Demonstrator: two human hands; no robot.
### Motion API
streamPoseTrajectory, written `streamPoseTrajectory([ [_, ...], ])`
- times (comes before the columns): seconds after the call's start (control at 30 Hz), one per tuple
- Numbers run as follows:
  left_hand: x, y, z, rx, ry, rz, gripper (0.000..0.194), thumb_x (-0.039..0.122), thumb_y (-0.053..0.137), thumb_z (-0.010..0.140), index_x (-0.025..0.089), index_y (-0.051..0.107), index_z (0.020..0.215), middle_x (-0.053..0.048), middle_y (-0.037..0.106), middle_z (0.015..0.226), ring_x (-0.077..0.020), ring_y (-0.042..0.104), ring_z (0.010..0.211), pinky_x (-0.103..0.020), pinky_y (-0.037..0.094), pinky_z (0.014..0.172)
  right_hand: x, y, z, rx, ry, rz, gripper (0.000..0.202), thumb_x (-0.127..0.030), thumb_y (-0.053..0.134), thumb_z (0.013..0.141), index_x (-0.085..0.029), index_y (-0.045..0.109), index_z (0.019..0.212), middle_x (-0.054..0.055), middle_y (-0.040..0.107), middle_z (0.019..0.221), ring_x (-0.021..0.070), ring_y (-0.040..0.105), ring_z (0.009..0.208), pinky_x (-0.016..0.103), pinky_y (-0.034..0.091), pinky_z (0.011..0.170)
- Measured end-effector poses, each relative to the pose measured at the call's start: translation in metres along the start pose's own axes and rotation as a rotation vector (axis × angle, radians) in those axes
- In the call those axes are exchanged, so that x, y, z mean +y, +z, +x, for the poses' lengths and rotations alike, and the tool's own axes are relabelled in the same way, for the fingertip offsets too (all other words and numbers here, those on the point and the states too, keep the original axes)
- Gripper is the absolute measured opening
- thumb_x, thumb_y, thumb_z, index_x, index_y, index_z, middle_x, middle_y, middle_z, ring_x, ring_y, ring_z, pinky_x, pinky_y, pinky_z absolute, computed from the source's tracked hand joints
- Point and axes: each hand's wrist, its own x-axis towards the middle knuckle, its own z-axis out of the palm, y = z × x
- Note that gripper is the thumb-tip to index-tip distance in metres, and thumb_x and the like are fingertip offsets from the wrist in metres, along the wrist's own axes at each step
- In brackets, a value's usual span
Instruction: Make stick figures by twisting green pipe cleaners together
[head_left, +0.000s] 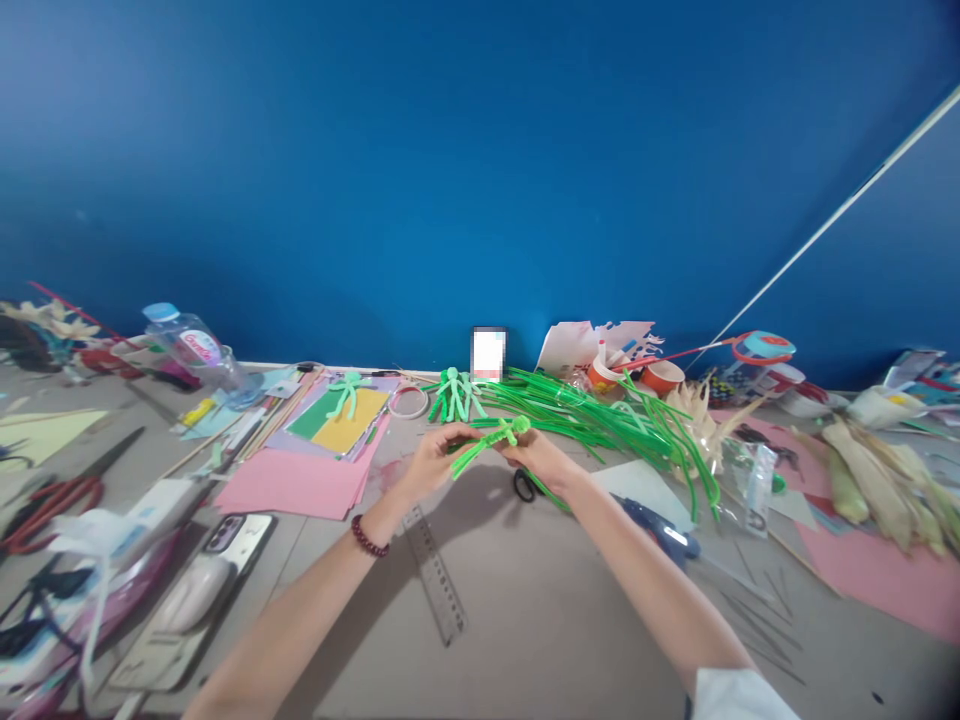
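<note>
Between both hands is a bright green pipe-cleaner figure (491, 440) with twisted limbs, held above the table. My left hand (439, 460) is closed, its fingertips pinching the figure's left side. From the other side my right hand (544, 460) grips the figure near its knobbed end, fingers partly hidden. Just below the right hand lies a black ring-shaped handle (525, 487). Behind the hands, a paler green pipe-cleaner figure (452, 393) stands on the table. Another green figure (347, 393) rests on packs of coloured sheets.
Loose green pipe cleaners (570, 405) spread at the back right. A clear ruler (437, 580) lies in front. Pink paper (292, 483), a phone (244, 535) and red-handled scissors (56, 510) are left; a glue gun (660, 530) and corn husks (874, 480) are right. A blue wall (480, 180) rises behind.
</note>
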Motion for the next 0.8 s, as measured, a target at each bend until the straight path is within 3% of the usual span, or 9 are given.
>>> streamPoseTrajectory([
  [0.23, 0.001, 0.004, -0.001, 0.081, -0.042, -0.014, 0.025, 0.038, 0.070, 0.071, 0.016, 0.067, 0.079, -0.005, 0.066, 0.079, -0.0156, 0.059, 0.073, -0.026, 0.046, 0.066, -0.005, 0.007, -0.003, -0.083, -0.118, 0.009, 0.015, -0.029, 0.064, 0.069, -0.016, 0.059, 0.074, -0.001, 0.053, 0.066, 0.0113, 0.047, 0.062, 0.026, 0.038, 0.060],
  [0.5, 0.000, 0.004, -0.004, 0.055, -0.014, 0.062, 0.022, 0.037, 0.065, 0.076, 0.015, 0.064, 0.076, -0.003, 0.061, 0.072, -0.0121, 0.053, 0.063, -0.023, 0.041, 0.056, -0.007, 0.012, -0.006, -0.045, -0.137, 0.060, 0.028, -0.039, 0.070, 0.067, -0.017, 0.053, 0.064, -0.006, 0.039, 0.055, 0.0073, 0.030, 0.051, 0.023, 0.027, 0.048],
  [0.8, 0.005, 0.004, -0.004, 0.074, 0.055, 0.105, 0.018, 0.035, 0.064, 0.077, 0.016, 0.064, 0.075, -0.003, 0.061, 0.073, -0.0139, 0.055, 0.068, -0.025, 0.043, 0.062, -0.008, 0.019, -0.007, -0.021, -0.128, 0.076, 0.029, -0.043, 0.069, 0.068, -0.016, 0.059, 0.071, -0.005, 0.039, 0.058, 0.0081, 0.029, 0.053, 0.023, 0.025, 0.048],
])
